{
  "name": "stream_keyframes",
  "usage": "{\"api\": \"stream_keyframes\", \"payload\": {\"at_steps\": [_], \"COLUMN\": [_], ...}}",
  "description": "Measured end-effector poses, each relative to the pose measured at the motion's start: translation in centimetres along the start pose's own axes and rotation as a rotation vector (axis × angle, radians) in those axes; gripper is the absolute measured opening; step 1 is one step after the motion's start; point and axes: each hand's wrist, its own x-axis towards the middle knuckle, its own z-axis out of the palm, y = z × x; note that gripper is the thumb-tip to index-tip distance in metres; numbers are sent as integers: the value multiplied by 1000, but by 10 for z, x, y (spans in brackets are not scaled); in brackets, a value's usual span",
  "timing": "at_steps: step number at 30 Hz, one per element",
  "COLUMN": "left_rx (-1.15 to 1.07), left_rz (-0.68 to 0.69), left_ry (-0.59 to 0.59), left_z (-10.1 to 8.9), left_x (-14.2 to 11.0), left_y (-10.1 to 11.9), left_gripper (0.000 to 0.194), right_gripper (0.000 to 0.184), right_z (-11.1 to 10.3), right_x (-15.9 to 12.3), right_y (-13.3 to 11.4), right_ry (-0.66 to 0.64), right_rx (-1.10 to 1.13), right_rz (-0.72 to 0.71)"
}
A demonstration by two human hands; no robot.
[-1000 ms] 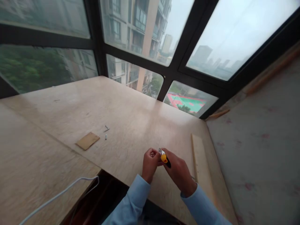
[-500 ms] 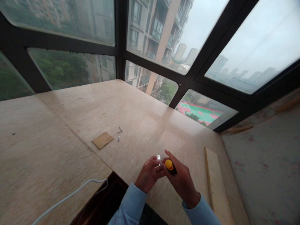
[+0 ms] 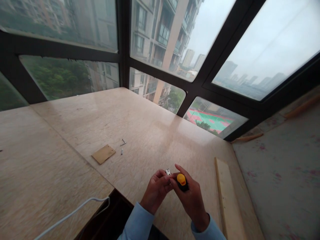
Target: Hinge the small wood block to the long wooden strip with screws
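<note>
My left hand is closed in a pinch on a small metal piece, held just above the plywood worktop. My right hand is wrapped round a screwdriver with a yellow and black handle, its tip pointing at the metal piece. Both hands meet near the front edge of the worktop. Light blue sleeves cover both wrists.
A small thin board offcut and a couple of loose screws lie to the left. A wooden strip lies on the right. A white cable crosses a dark gap at the front. Large windows stand behind; a grey wall is on the right.
The view has shifted right and down over the second. My hands stay together on the metal piece and screwdriver, now slightly lower in view.
</note>
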Motion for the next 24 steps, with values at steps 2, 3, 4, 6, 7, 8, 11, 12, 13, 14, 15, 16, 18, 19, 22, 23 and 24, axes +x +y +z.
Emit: {"api": "stream_keyframes", "payload": {"at_steps": [2,3,4,6,7,8,11,12,13,14,15,16,18,19,22,23,24], "left_rx": [29,39,49,69,82,97,158,180,202,222,240,256,288,305,379,412,445], "left_rz": [9,15,22,37,47,57,73,73,70,64,55,42,7,-6,-19,-9,4], "left_ry": [29,45,61,94,114,136,220,249,272,289,297,299,293,295,335,357,380], "left_z": [1,2,2,4,6,8,16,19,20,21,22,21,19,18,14,14,13], "left_x": [-1,-2,-2,-4,-5,-5,-8,-8,-9,-9,-9,-10,-10,-10,-8,-8,-7], "left_y": [2,3,4,4,4,4,3,3,3,2,2,1,1,0,-1,-1,-2], "left_gripper": [31,32,33,37,40,43,50,52,52,53,53,53,52,51,51,51,51], "right_gripper": [43,43,43,43,43,43,43,43,43,42,42,42,42,42,42,41,40], "right_z": [0,-1,-1,-1,-1,0,1,1,1,1,1,1,0,-1,-1,-1,-1], "right_x": [-1,-2,-2,-3,-3,-4,-7,-8,-9,-9,-10,-10,-10,-9,-9,-10,-10], "right_y": [0,1,1,3,5,6,12,14,16,17,18,19,20,21,24,26,27], "right_ry": [4,7,13,27,34,39,59,65,70,74,75,77,77,77,75,71,68], "right_rx": [35,56,75,100,103,99,50,29,13,3,-1,-3,-11,-22,-66,-77,-84], "right_rz": [1,6,13,17,9,-5,-59,-76,-91,-103,-112,-117,-119,-120,-148,-168,-190]}}
